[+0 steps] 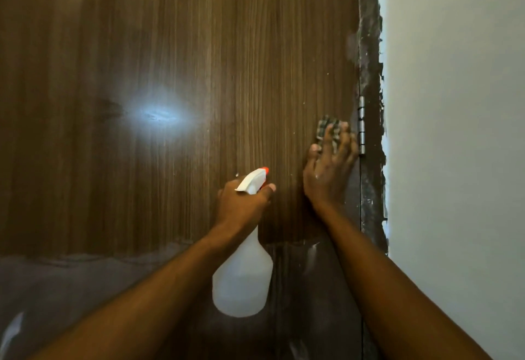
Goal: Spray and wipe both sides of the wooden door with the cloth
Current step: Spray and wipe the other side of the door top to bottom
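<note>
A brown wooden door (176, 47) fills most of the view. My left hand (241, 203) grips the neck of a white spray bottle (243, 280) with an orange nozzle, held in front of the door and pointing at it. My right hand (329, 169) presses a small grey checked cloth (326, 125) flat against the door with spread fingers, close to the hinge. Most of the cloth is hidden under the fingers.
A metal hinge (361, 126) sits on the door's right edge by a dark, paint-smeared frame (370, 47). A pale wall (454, 132) lies to the right. A bright light reflection (159, 114) shows on the door. The door's lower part (85, 288) looks greyer.
</note>
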A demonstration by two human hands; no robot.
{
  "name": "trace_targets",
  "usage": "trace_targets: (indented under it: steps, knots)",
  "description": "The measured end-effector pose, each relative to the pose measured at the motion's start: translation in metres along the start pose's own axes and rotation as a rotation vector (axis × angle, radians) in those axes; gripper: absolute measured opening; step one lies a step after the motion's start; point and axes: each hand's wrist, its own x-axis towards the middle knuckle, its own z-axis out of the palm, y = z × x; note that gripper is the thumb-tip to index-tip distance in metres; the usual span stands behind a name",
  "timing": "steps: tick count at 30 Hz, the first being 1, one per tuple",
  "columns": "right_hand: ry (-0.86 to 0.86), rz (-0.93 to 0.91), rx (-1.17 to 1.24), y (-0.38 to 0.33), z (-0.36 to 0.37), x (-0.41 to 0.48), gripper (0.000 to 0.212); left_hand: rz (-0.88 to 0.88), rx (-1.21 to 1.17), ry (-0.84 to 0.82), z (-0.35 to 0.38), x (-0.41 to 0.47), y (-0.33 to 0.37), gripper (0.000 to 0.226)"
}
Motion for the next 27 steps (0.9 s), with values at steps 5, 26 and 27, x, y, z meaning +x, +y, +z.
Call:
trace_targets:
  steps: [5,26,27]
  knots:
    - [-0.123,-0.510,0.012,0.059,-0.003,-0.054,0.056,0.015,-0.016,-0.011,0.020,-0.005,-0.010,0.053]
    - [-0.095,0.279,0.073,0.129,-0.042,-0.184,0.065,-0.372,0.219,-0.046,0.061,-0.119,-0.077,0.061]
    - [-0.052,0.323,0.116,0.113,-0.036,-0.177,0.064,-0.376,0.238,-0.044,0.060,-0.120,-0.080,0.063]
